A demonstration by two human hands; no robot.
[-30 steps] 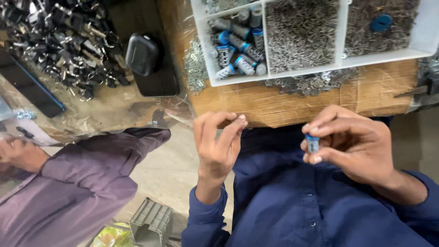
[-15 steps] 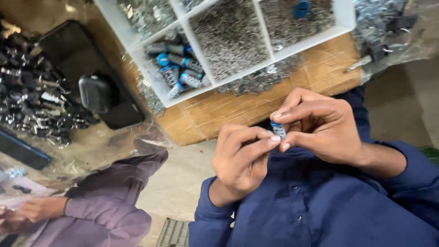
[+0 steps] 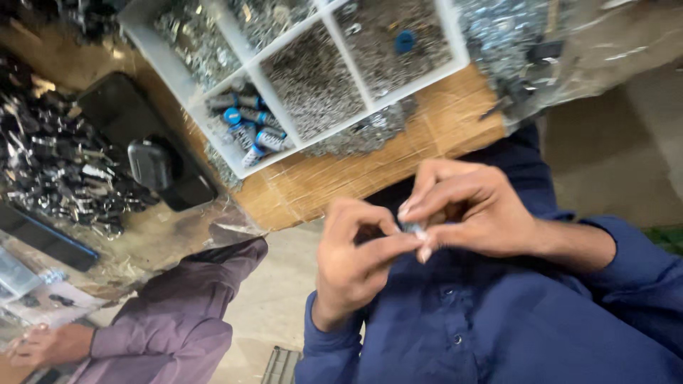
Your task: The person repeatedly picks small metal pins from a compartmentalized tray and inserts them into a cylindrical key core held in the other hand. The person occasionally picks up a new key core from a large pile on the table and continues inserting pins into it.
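Both hands meet at the centre of the frame, just below the edge of the wooden bench (image 3: 455,135). The left hand (image 3: 356,259) pinches thumb and forefinger toward a small metal part (image 3: 413,228), and the right hand (image 3: 473,210) closes its fingertips on the same part from the other side. The part is nearly buried between the fingers (only a grey glint shows, so its shape cannot be told), and it sits at the point where the two grips touch, in front of the dark blue shirt (image 3: 512,320).

The step in hand looks like fitting or seating something tiny into that part. To do it well, I judge that one hand should hold the part dead steady while the other does the fine turning or pressing, with the fingertips kept close to the joint. Working over the lap means a dropped piece would be hard to find, so it seems wiser to keep the grip firm and bring the hands over the bench.

In the upper middle of the frame a white tray (image 3: 455,53) with compartments lies on the bench; one holds blue-capped cylinders (image 3: 245,128), others fine grey metal bits (image 3: 309,82). At the upper left lies a heap of dark metal pieces (image 3: 57,163) beside a black case (image 3: 153,163). At the lower left, another person's sleeve (image 3: 178,320) in purple shows.
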